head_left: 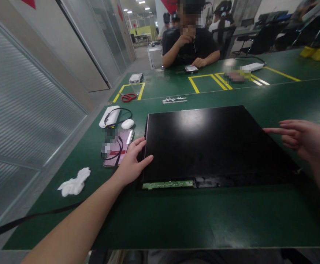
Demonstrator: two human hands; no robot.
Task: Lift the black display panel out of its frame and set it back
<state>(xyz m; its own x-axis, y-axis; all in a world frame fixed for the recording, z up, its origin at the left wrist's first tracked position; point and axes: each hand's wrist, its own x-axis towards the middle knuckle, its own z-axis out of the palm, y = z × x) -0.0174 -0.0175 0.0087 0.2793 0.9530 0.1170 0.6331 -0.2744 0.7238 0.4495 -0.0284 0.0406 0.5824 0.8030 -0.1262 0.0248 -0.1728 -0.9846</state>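
Observation:
A flat black display panel (209, 143) lies on the green table in front of me, its glossy face up. A narrow green circuit board (168, 184) runs along the left part of its near edge. My left hand (131, 161) rests at the panel's left edge, fingers spread, with the thumb over the border. At the opposite side, my right hand (305, 141) points its index finger at the right edge. That fingertip appears to touch the panel; the other fingers are partly bent, and nothing shows in the hand.
Left of the panel are a phone (124, 146), a white power bank (110, 116) with a black cable, a white mouse-like object (127, 124) and crumpled tissue (74, 182). Red-handled scissors (128, 97) and small metal pieces (174, 99) lie beyond. A person (191, 47) sits opposite.

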